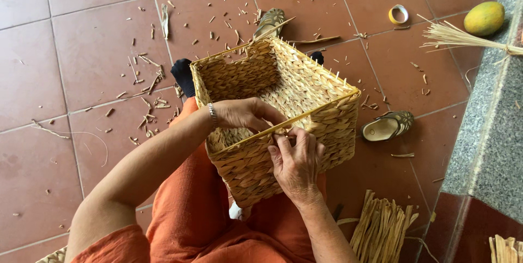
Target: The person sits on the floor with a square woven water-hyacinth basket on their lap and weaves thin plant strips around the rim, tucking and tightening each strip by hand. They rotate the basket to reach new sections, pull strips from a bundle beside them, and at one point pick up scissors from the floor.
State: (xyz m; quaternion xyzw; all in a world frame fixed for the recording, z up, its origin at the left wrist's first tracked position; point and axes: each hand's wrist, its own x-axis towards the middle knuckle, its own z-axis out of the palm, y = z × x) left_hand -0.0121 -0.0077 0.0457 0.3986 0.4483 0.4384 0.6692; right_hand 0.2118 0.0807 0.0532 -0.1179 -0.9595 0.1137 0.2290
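Observation:
A square woven straw basket (321,127) rests on my lap, which is covered in orange cloth. My left hand (245,113), with a metal bracelet at the wrist, reaches inside the basket and presses against the near wall below the rim. My right hand (296,162) is on the outside of the same wall, fingers pinching a straw strand at the yellow rim (305,116). Both hands meet at that near rim.
A bundle of straw strips (381,230) lies on the red tile floor at my right. Two sandals (388,126) (269,22), a tape roll (399,14), two yellow-green fruits (484,18) on a grey stone ledge, a loose straw sheaf (463,38), and scattered straw scraps (150,105).

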